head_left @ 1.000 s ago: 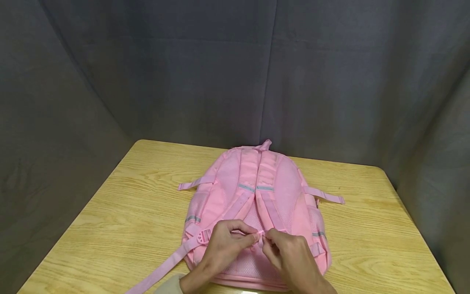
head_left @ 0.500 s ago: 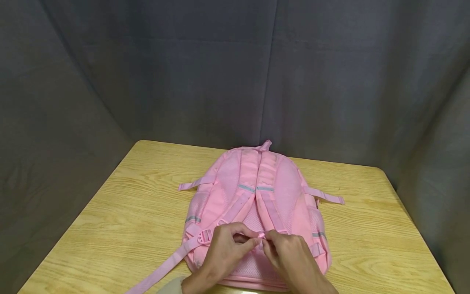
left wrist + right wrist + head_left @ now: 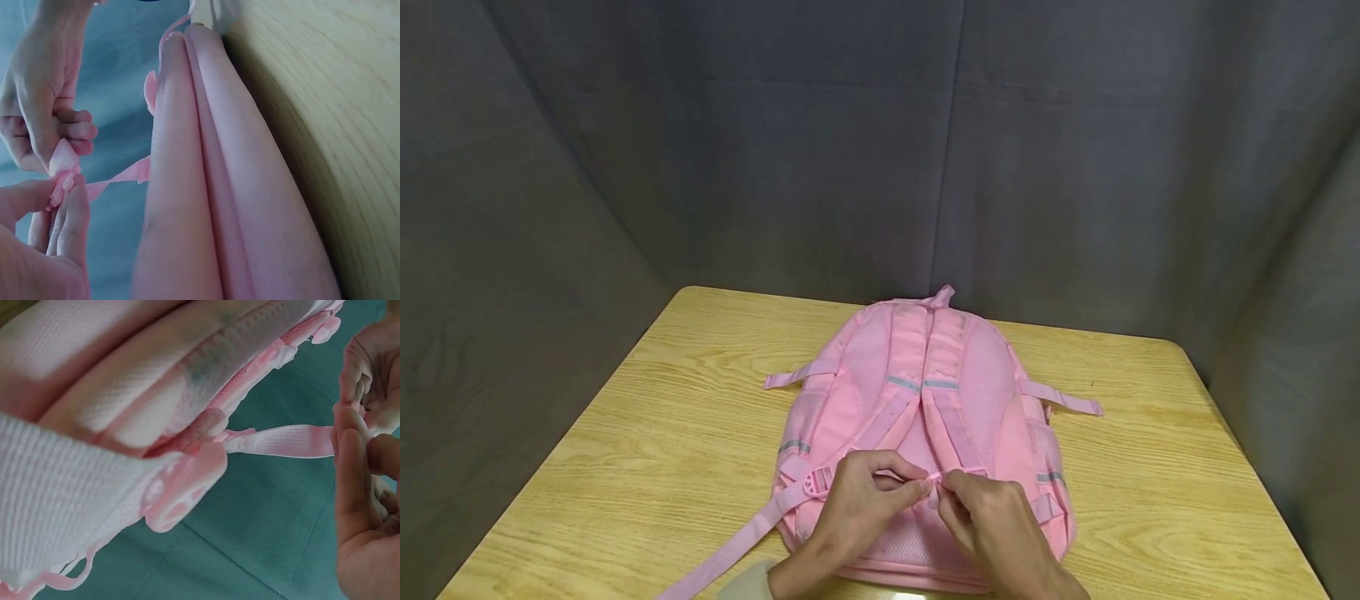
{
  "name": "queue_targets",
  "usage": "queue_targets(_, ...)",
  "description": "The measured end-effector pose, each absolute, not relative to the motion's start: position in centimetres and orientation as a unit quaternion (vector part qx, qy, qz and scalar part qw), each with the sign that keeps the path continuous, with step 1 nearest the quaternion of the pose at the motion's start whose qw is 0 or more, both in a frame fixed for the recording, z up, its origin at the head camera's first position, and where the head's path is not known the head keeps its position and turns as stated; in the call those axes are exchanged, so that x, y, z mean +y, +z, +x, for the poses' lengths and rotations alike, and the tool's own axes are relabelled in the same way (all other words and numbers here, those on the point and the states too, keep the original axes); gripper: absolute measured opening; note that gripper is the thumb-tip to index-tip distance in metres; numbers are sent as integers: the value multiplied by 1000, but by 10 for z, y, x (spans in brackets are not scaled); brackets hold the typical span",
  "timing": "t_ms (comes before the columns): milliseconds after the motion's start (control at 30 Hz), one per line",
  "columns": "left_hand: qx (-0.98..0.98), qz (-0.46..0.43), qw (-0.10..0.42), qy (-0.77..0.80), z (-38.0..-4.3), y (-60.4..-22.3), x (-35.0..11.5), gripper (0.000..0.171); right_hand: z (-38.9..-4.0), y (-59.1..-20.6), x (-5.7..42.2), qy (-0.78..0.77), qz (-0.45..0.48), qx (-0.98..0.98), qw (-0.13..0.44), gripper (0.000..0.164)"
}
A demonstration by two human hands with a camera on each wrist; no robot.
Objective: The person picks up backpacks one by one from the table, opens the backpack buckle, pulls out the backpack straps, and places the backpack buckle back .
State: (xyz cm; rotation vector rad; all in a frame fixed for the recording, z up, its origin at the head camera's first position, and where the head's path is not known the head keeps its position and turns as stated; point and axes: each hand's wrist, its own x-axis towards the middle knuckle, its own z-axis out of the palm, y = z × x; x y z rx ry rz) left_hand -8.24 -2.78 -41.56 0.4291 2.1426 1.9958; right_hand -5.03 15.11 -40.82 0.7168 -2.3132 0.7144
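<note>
A pink backpack (image 3: 865, 400) lies on the table with its shoulder straps facing up. Over its lower middle, my left hand (image 3: 861, 504) pinches a pink webbing strap (image 3: 122, 177) between thumb and fingers. From the other side my right hand (image 3: 1000, 521) pinches the same strap, fingertips close to the left ones. A small pink plastic piece (image 3: 64, 185) shows at the left fingertips, with a folded strap end (image 3: 64, 156) reaching the right hand. In the right wrist view the strap runs taut from the backpack to the fingers, which hide its end.
A pink adjuster buckle (image 3: 817, 482) sits left of the hands, its long webbing tail (image 3: 730, 546) trailing to the table's front. Short strap ends (image 3: 1063, 398) stick out at both sides. The wooden table (image 3: 625, 417) is bordered by dark grey curtains (image 3: 820, 167).
The left fingers shift slightly around the strap and the gap between thumb and forefinger varies. The right hand and the backpack stay almost where they were.
</note>
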Motion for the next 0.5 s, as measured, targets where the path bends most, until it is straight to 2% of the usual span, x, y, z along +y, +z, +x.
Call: queue_targets(500,692,106,127,703,-87,-415,-27,14,-55,-414,153,289,301,-841,344,16)
